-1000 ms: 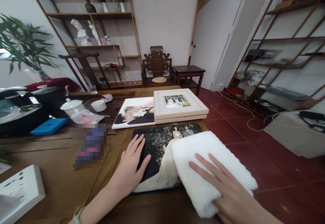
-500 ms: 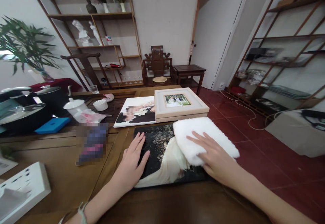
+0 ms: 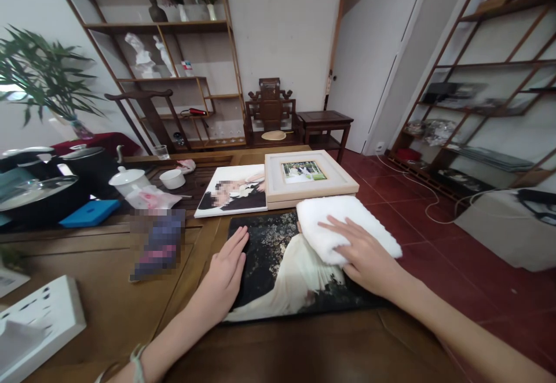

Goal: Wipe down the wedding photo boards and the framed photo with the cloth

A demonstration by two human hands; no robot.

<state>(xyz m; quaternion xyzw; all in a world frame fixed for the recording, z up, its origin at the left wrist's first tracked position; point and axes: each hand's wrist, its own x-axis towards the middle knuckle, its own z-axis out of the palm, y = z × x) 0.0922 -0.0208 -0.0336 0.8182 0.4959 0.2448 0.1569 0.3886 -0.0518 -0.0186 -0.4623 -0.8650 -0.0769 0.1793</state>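
A dark photo panel printed with a pale, flowing dress lies flat on the wooden table in front of me. At its left edge rests my left hand, open, with fingers stretched out and the thumb close beside them. My right hand holds a folded white towel against the panel's far right part. Its fingers lie over the towel's top, and the thumb is mostly hidden. The towel covers that corner of the picture and reaches past the panel's edge.
Beyond the panel sit a light wooden picture frame and a white-edged photo print. To the left are a lidded white bowl, a small white cup, a blue block and a white holed board. The wooden table ends at right.
My right hand and the towel have slid a little away from me, uncovering more of the dress. My left thumb has drawn in toward its fingers.
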